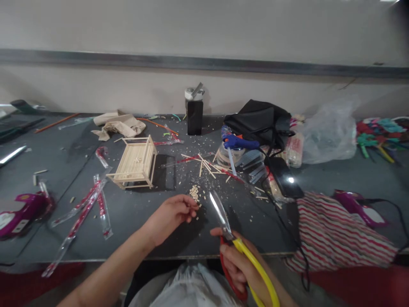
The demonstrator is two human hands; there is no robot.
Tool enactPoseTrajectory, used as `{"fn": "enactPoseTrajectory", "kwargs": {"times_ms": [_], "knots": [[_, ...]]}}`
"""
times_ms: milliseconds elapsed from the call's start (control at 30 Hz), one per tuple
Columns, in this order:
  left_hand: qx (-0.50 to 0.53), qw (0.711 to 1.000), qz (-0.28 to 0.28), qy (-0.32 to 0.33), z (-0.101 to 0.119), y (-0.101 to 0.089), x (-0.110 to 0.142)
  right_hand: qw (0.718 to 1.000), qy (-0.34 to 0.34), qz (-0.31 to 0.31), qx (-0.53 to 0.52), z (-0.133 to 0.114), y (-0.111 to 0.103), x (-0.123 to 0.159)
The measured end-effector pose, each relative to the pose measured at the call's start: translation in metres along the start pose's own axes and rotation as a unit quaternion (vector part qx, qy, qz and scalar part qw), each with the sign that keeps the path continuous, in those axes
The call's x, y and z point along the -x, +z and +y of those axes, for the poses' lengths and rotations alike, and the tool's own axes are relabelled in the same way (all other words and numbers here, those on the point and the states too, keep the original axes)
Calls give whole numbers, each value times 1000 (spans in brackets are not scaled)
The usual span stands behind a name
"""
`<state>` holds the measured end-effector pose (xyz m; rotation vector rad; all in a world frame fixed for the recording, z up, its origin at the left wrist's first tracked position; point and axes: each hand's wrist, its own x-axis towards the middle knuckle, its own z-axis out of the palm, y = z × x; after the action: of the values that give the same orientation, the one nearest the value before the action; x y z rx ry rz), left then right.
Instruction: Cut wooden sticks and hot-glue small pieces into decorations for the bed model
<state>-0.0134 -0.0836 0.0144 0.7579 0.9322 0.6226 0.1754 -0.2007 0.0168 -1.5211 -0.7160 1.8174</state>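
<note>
My left hand (172,213) hovers low over the table with its fingers curled together in a pinch. A pale bit of stick shows right at its fingertips, but I cannot tell whether they grip it. Just beyond lies a small heap of short cut stick pieces (194,192). My right hand (238,260) is closed round the red and yellow handles of a pair of scissors (220,211), whose blades point away from me and look nearly together. Farther left stands a small rack-like model (136,164) built of thin wooden sticks. Loose long sticks (207,166) lie scattered beyond the heap.
A blue glue gun (241,142) rests on a round clear container near a black bag (260,119). Behind the sticks a phone (194,118) stands upright. Plastic wrappers (102,209) lie left; a striped cloth (341,234) and black cable (284,226) lie right.
</note>
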Motion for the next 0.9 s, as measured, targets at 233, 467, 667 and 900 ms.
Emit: {"fn": "enactPoseTrajectory", "kwargs": {"times_ms": [233, 467, 667, 900], "knots": [[56, 998, -26, 5, 11, 5, 15, 1000, -13, -15, 21, -1, 4, 4], [60, 997, -3, 44, 7, 7, 17, 998, -39, 12, 52, -2, 7, 10], [98, 991, 23, 83, -3, 15, 14, 995, -55, -12, 87, -6, 8, 10], [157, 984, 48, 75, -9, 22, 13, 989, -69, -10, 127, -4, 12, 7]]}}
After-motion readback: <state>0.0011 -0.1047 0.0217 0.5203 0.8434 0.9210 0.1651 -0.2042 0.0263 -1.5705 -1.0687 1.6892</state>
